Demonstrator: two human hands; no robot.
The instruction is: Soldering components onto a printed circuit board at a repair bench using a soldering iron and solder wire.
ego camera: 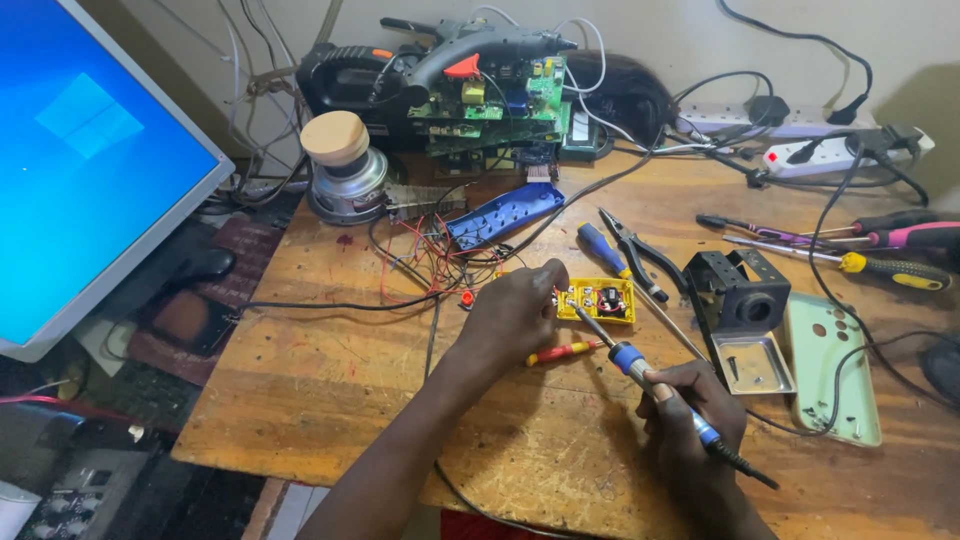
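My right hand (690,415) grips a blue-handled soldering iron (632,362) like a pen, its tip resting on a small yellow circuit board (600,299) in the middle of the wooden bench (330,400). My left hand (512,312) is closed at the board's left edge, fingers pinching something small there; what it pinches is hidden. A red and yellow screwdriver (563,351) lies just below the left hand. Thin red and black wires (425,262) trail from the board towards the back left.
A black soldering stand with metal tray (740,310) and a pale green cover (835,365) sit to the right. Pliers (635,250), screwdrivers (880,265), a blue plastic casing (505,212), a motor (345,175), green circuit boards (490,105), power strips (810,140) and a monitor (90,160) surround the work area.
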